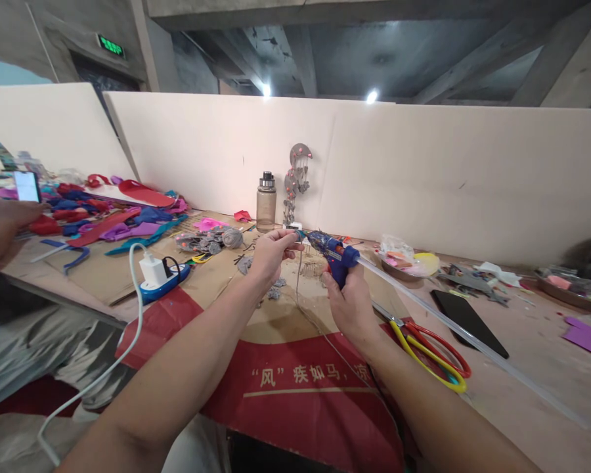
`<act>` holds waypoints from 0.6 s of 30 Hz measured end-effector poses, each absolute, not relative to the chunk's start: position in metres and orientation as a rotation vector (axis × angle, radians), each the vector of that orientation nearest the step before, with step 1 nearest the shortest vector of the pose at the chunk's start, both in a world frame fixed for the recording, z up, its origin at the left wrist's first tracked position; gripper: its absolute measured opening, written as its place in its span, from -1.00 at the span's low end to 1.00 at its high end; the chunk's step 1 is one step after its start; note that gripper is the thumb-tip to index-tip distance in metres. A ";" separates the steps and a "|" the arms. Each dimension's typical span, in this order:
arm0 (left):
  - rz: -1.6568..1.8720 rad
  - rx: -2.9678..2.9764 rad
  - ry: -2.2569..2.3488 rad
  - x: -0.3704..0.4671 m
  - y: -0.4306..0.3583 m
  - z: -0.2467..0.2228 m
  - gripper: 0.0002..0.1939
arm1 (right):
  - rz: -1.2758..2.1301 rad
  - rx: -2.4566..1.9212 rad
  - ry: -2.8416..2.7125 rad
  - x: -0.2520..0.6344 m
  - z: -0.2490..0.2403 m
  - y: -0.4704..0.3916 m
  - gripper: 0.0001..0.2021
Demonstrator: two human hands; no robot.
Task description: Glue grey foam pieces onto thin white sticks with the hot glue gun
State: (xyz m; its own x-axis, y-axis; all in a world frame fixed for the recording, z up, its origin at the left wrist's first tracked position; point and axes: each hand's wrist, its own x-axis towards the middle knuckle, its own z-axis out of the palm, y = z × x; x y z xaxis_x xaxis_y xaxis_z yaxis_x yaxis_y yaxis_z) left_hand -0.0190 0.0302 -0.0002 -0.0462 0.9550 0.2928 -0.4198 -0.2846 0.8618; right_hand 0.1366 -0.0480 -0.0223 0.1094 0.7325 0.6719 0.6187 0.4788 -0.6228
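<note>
My right hand (349,295) is wrapped round the handle of a blue hot glue gun (342,256), its nozzle turned to the left. A long clear glue stick (423,302) juts from the gun's back and passes over my right forearm's side of the table. Just in front of the nozzle, my left hand (272,255) pinches something small and dark between thumb and fingers; it is too small to make out. A thin grey cord (299,282) hangs down from about those fingertips to the cardboard. Small grey pieces (274,289) lie below my left hand.
Right of me lie scissors (431,351) with red and yellow handles and a black phone (467,322). A bottle (266,203) and a grey hanging ornament (298,177) stand by the white board. Left are a blue power strip (165,284), coloured fabric (113,220) and another person's hand (7,217).
</note>
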 end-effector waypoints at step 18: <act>1.586 1.078 0.710 -0.019 0.030 -0.001 -0.69 | 0.128 -1.262 -1.576 0.135 -0.021 -0.050 -0.70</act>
